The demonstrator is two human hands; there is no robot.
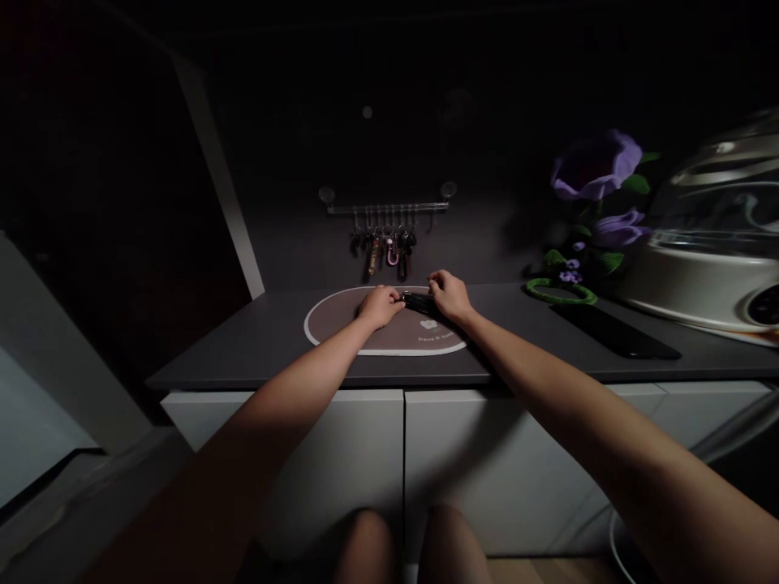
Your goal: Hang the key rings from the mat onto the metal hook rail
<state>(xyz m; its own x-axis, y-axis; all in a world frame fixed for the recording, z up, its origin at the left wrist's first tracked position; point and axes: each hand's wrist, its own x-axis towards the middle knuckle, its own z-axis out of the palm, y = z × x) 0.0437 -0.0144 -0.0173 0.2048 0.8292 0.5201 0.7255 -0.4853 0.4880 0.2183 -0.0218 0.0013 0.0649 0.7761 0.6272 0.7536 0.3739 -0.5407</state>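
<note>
Over the oval mat, brown with a white border, I hold a black elongated object between my hands. It has a small shiny metal piece at its left end; its exact kind is too dark to make out. My left hand pinches that metal end between thumb and fingers. At the other end, my right hand has its fingers curled round the black body and partly hides it. Behind the hands, several keys and key rings hang from a clear hook rail on the wall.
Purple artificial flowers with a green ring base stand to the right. A flat black slab lies before them, beside a cream appliance with a clear lid. White cabinet doors sit below the dark counter.
</note>
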